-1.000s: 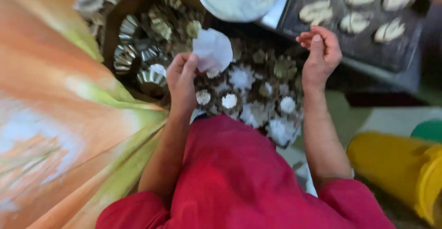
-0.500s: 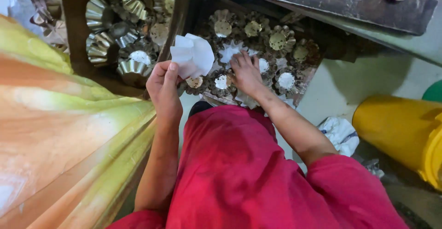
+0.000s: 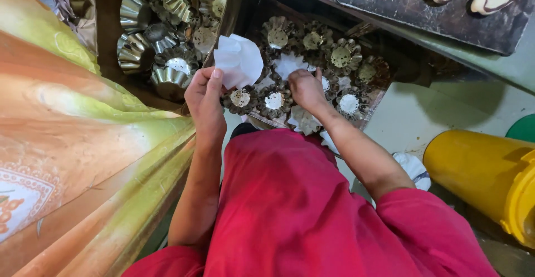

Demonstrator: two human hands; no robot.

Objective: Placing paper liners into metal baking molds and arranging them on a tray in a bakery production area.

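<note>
Careful now — your left hand (image 3: 205, 96) is pinching a thin stack of white papers (image 3: 239, 59) between thumb and fingertips, and the stack fans up and away from your knuckles, loose at the top edge. Pinched that lightly, more than one sheet could peel off together, or the lot could slip into the moulds below.

Your right hand (image 3: 305, 88) is down on the tray (image 3: 372, 103), fingers curled together and pressing a liner (image 3: 290, 64) into a fluted mould just beyond your fingertips. I can't tell whether the liner sits flat; pushed off-centre, it could crease or ride up one side.

Around your fingers the small moulds (image 3: 274, 100) stand touching each other, some lined, some bare. A nudge from your wrist could shift a neighbour or flick out a paper already seated.

Beyond your left fingertips, the box (image 3: 106, 26) holds stacked empty moulds, tilted on one another — likely to slide if knocked.

Farthest out, past your right hand, the dark tray (image 3: 423, 15) of shaped dough sits well apart.
</note>
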